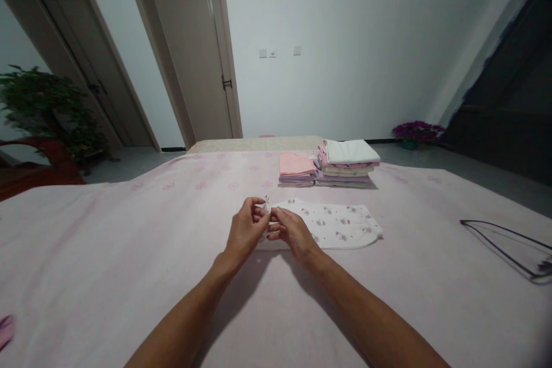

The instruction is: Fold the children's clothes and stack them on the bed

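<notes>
A white garment (332,222) with small printed figures, which looks like a pair of pants folded lengthwise, lies flat on the pink cloth (142,253). Its narrower, cuff-like end points right. At its left end my left hand (248,222) pinches a raised bit of the fabric between thumb and fingers. Close against it, my right hand (291,231) has its fingers closed on the same end of the garment. The fingertips of both hands nearly meet, and they hide part of the fabric there.
Behind the garment stand a taller stack of folded clothes (348,152) and a lower stack (296,165) with a peach piece on top. A black wire hanger (500,241) lies at the right. A bit of pink-purple fabric (6,330) shows at the left edge.
</notes>
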`<state>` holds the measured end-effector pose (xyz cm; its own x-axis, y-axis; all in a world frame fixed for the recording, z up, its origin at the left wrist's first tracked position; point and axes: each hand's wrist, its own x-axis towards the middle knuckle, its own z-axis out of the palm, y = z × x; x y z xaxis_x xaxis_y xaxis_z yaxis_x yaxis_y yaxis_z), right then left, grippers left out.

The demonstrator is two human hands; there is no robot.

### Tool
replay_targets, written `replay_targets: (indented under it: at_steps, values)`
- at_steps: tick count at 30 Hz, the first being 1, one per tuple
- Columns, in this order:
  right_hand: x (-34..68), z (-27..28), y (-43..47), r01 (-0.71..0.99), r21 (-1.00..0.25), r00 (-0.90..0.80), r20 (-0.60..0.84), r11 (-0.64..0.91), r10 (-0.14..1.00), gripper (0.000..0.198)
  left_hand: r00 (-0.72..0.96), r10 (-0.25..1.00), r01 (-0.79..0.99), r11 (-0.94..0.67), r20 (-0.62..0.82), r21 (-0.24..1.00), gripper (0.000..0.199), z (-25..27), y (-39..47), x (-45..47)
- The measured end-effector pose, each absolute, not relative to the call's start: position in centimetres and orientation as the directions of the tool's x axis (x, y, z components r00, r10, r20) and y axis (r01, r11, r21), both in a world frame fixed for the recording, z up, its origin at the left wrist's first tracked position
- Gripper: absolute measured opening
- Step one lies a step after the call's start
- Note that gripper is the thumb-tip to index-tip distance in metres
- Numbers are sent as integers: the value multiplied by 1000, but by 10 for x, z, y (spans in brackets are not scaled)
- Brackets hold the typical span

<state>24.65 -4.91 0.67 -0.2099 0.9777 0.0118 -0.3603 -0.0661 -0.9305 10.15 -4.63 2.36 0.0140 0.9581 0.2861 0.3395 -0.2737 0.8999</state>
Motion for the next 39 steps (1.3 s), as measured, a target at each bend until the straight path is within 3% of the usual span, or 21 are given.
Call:
replay_targets:
  at_steps: [7, 12, 15, 18, 20, 23, 32, 36, 39]
  values:
    - [253, 2, -45, -164, -985, -105, -44, -61, 993, 44, 142, 971, 208, -219, 192, 953, 37, 5, -48, 104]
    - [263, -1, -35, -229, -973, -35, -5, -13, 999, 38, 70, 967, 248, -254, 244, 935, 34, 12, -44, 86]
    - [273, 8, -30, -315, -949, 17, 12, 17, 1000, 40, 60, 909, 440, -394, 412, 807, 38, 8, -51, 73]
    - [279, 21, -29, -379, -924, 52, 30, 47, 998, 44, 172, 811, 633, -526, 560, 568, 57, -8, -63, 70]
    - [281, 30, -31, -404, -913, 60, 38, 59, 997, 44, 231, 770, 724, -544, 595, 423, 69, -22, -69, 74]
    - [282, 38, -35, -436, -898, 65, 37, 62, 997, 45, 253, 759, 790, -520, 600, 324, 73, -37, -70, 81]
    - [305, 59, -36, -436, -892, 113, 78, 121, 990, 45, 158, 860, 830, -382, 486, 406, 62, -46, -54, 76]
    - [321, 64, -32, -408, -900, 168, 94, 156, 981, 45, 165, 886, 853, -349, 434, 387, 56, -47, -58, 87]
    - [338, 62, -30, -337, -928, 203, 92, 158, 975, 46, 206, 884, 865, -365, 420, 344, 63, -48, -59, 95]
